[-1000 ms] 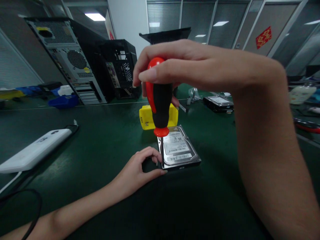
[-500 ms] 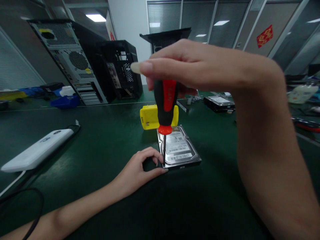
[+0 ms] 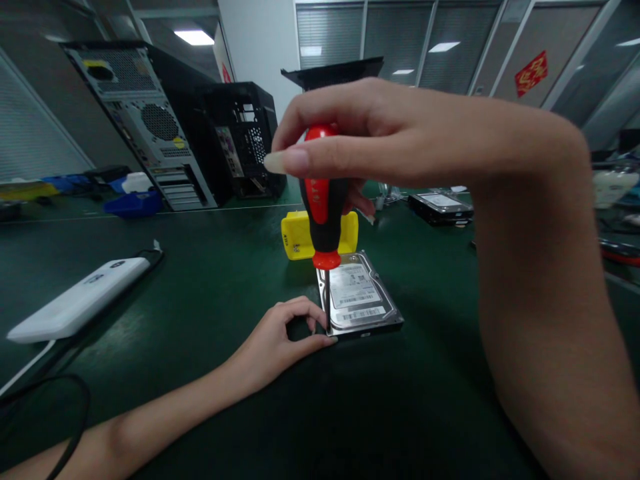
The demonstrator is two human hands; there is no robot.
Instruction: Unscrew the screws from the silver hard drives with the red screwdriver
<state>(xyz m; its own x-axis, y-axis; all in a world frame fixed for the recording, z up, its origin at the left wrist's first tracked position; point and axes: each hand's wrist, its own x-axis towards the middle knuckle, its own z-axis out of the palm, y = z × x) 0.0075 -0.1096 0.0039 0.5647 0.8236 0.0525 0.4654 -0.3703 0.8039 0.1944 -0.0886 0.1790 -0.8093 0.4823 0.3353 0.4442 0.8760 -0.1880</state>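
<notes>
A silver hard drive (image 3: 359,293) with a white barcode label lies flat on the green mat. My right hand (image 3: 380,137) grips the top of a red-and-black screwdriver (image 3: 324,213) held upright, its thin shaft reaching down to the drive's near-left corner. My left hand (image 3: 280,340) rests on the mat with thumb and forefinger touching the drive's left edge, right beside the shaft's tip.
A yellow box (image 3: 300,235) stands just behind the drive. A white flat device (image 3: 80,299) with a black cable lies at left. Two computer cases (image 3: 150,120) stand at the back left. Another hard drive (image 3: 440,205) lies at the back right.
The screwdriver handle has turned in my right hand's fingers, its red stripe and cap showing differently. The left hand and the drive have stayed put.
</notes>
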